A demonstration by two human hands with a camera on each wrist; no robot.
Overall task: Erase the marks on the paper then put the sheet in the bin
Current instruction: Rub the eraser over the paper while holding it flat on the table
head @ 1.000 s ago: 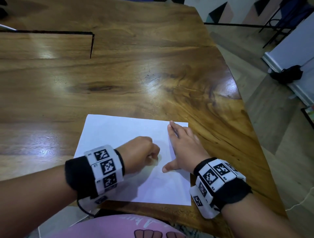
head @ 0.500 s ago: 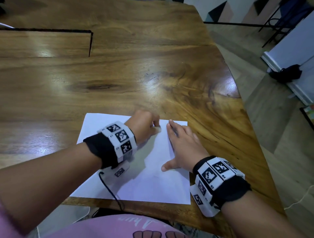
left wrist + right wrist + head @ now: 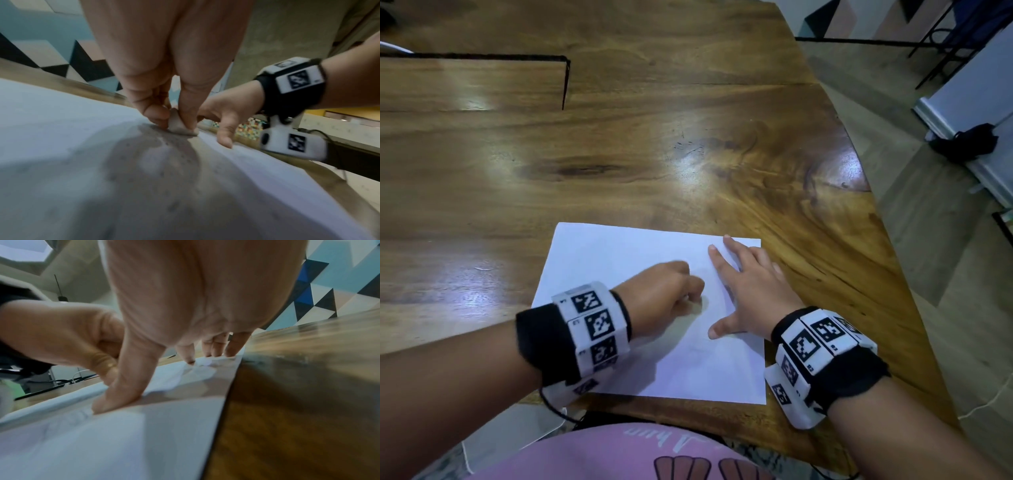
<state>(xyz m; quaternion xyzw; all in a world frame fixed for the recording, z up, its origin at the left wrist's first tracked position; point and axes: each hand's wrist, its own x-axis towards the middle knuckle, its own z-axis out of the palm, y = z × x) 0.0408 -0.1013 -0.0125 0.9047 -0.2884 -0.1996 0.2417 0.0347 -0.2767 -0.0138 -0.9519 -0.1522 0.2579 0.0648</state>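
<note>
A white sheet of paper [image 3: 619, 260] lies flat near the front edge of the wooden table [image 3: 619, 154]. My left hand [image 3: 671, 294] is curled over the sheet's middle and pinches a small white eraser [image 3: 179, 125] between thumb and fingers, its tip pressed on the paper [image 3: 61, 129]. My right hand [image 3: 746, 284] lies flat with spread straight fingers on the sheet's right part, thumb stretched toward me. In the right wrist view the right fingertips [image 3: 232, 350] press the paper [image 3: 102, 443] close to its right edge. Only faint marks show on the sheet. No bin is in view.
A dark slot line [image 3: 565, 82] cuts the tabletop at the far left. The table's right edge curves beside a tiled floor [image 3: 945, 240], where a black object [image 3: 965, 142] lies by a white wall base. Black chair legs [image 3: 941, 44] stand at the far right.
My left hand with the eraser slid up the sheet to its far edge half a second ago, then came back toward me to the middle. The right hand stayed pressed on the paper.
</note>
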